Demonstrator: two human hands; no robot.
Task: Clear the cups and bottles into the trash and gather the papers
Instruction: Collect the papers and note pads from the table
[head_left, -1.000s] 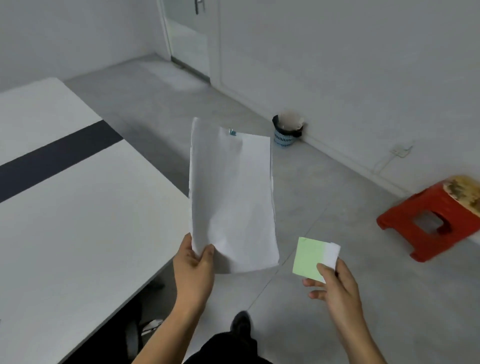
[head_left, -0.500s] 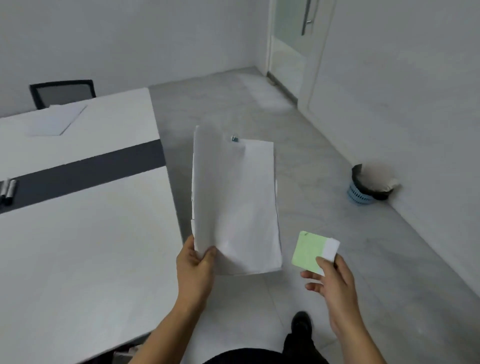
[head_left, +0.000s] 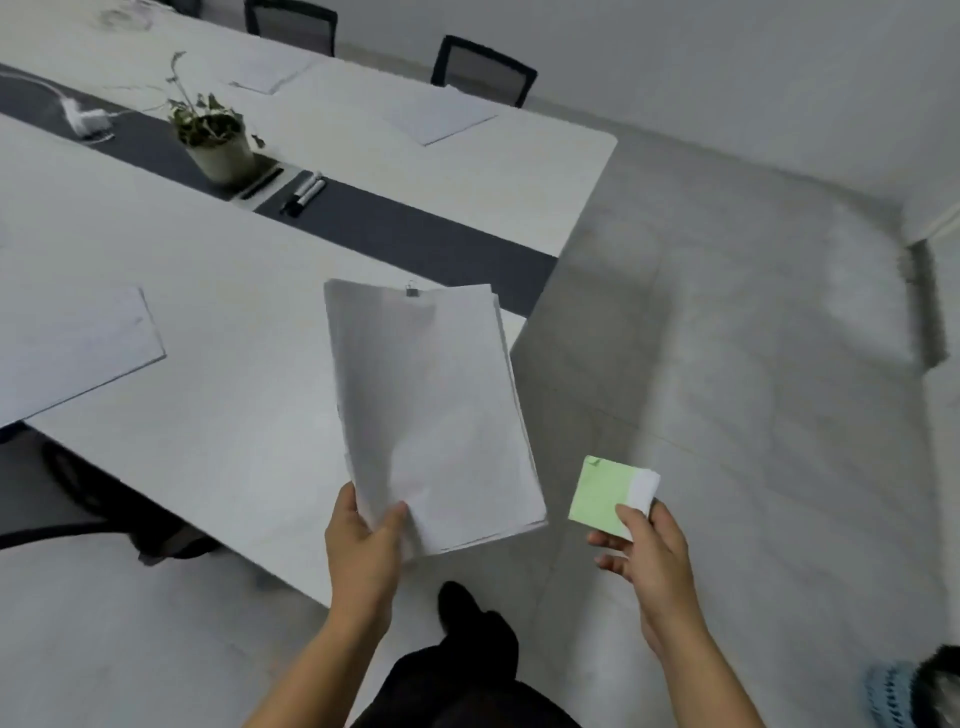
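My left hand (head_left: 363, 551) grips the bottom edge of a clipped stack of white papers (head_left: 431, 415), held upright over the table's near corner; a small binder clip (head_left: 412, 290) sits at its top. My right hand (head_left: 647, 556) pinches a small pad of green and white notes (head_left: 605, 493) out over the floor. More loose sheets lie on the white table (head_left: 234, 415): one at the left edge (head_left: 67, 348), one at the far side (head_left: 441, 114) and another further back (head_left: 270, 78). The blue trash basket (head_left: 914, 691) shows at the bottom right corner.
A potted plant (head_left: 213, 137) and two markers (head_left: 304, 192) sit on the table's dark centre strip. A white charger with cable (head_left: 83, 119) lies further left. Black chairs (head_left: 483, 70) stand behind the table. Grey tiled floor (head_left: 727, 389) spreads to the right.
The view has swung left from the doorway and floor onto the table. The trash basket has slid to the bottom right corner. Both hands keep the same hold on the papers and notes.
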